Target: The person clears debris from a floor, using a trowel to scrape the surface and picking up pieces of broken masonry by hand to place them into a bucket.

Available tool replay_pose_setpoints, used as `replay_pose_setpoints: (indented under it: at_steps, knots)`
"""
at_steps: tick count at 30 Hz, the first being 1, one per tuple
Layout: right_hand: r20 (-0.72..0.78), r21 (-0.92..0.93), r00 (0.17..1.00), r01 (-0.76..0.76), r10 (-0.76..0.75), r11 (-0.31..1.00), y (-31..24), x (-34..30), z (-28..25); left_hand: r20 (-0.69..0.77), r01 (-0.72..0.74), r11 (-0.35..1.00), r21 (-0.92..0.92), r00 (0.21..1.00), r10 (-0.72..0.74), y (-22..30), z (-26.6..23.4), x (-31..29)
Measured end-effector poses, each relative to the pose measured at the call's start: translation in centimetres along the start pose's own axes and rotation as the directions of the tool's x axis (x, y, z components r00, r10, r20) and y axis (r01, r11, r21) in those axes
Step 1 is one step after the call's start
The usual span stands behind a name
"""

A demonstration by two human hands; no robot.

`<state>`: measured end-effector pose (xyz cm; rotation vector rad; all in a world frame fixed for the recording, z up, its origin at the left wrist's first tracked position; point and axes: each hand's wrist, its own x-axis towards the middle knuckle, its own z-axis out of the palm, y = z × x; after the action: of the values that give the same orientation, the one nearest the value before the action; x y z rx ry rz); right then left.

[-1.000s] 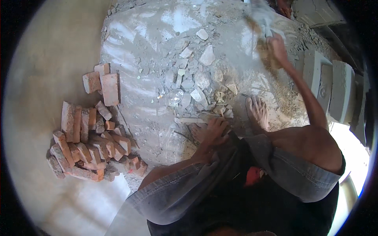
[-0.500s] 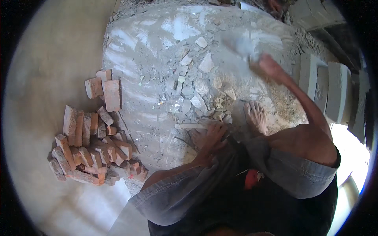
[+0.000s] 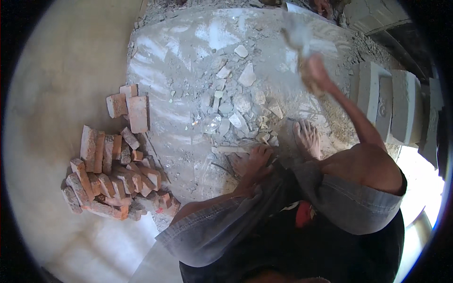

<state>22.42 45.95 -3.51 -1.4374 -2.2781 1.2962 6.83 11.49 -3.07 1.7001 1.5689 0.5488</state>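
My right hand is raised over the right side of the rubble, gripping a short-handled tool. Its grey metal head is smeared by motion, so its exact kind is unclear. Low down by my left foot, my left hand is closed, fingers curled downward at the right end of a pale narrow piece. The fingertips are partly hidden. Beyond that hand lies broken rubble, pale chunks and flat shards. My bare right foot rests to the right of it.
Stacked reddish bricks stand at left, with a few more bricks beyond them. Grey blocks line the right side. Dusty, white-streaked ground carries scattered debris. A white object lies at the far edge.
The tool's head has swung upward and away from me, while my right hand moved slightly left. My left hand stays by the pale piece. The whole view has shifted slightly.
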Motion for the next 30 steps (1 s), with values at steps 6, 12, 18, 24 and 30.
replay_pose_setpoints:
  at_steps: [6, 12, 18, 24, 30]
  knots:
    - [0.379, -0.241, 0.925, 0.063, 0.034, 0.968, -0.6, -3.7, 1.9, 0.003, 0.132, 0.991, -0.008, 0.991, -0.132, 0.6, -0.7, -0.3]
    - [-0.211, 0.058, 0.974, -0.077, 0.087, 0.995, 1.0, 1.5, -0.8, 0.017, 0.084, 0.995, -0.047, 0.996, -0.083, 1.0, -0.6, 0.2]
    - [0.352, -0.071, 0.929, -0.094, 0.113, 0.993, -1.8, -7.8, 5.1, 0.031, 0.093, 0.995, -0.036, 0.995, -0.092, 0.7, -1.1, 0.0]
    - [0.127, -0.437, 0.989, -0.011, 0.075, 0.899, -3.8, 0.0, -1.6, 0.074, 0.129, 0.991, -0.021, 0.989, -0.127, 0.2, -0.1, -0.2]
    - [0.185, -0.419, 0.980, 0.013, 0.071, 0.908, -2.7, 0.7, 2.5, 0.043, 0.107, 0.990, -0.089, 0.994, -0.104, -1.1, 1.4, -0.5]
